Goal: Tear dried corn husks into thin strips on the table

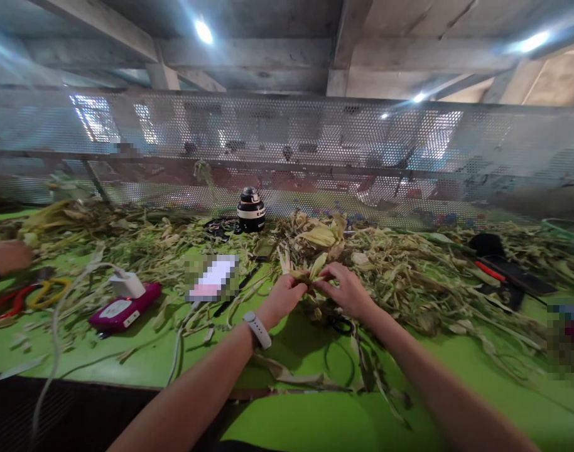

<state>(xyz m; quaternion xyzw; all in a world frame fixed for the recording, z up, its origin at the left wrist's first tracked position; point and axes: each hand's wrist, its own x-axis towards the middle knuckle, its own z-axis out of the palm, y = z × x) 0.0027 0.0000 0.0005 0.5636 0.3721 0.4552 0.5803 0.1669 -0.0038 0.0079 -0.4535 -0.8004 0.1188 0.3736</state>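
At the middle of the green table, my left hand [282,300] is closed, its thumb and fingers pinching a pale green-yellow dried leaf [318,266] that looks like corn husk. From the other side, my right hand [344,290] pinches the same leaf, with the fingertips of both hands close together. Exactly how the leaf is folded between the fingers is hard to make out. Just behind the hands lies a heap of dry leaves [322,235]. Below my right hand, partly covered by leaves, are the dark loop handles of what look like scissors [340,324].
A black bottle [251,213] stands at the back before a perforated metal screen [287,138]. To the left are a phone [214,278] on a cable, a purple power strip [125,307] with a white charger [127,284], red-yellow scissors [27,295] and another person's hand [9,257].
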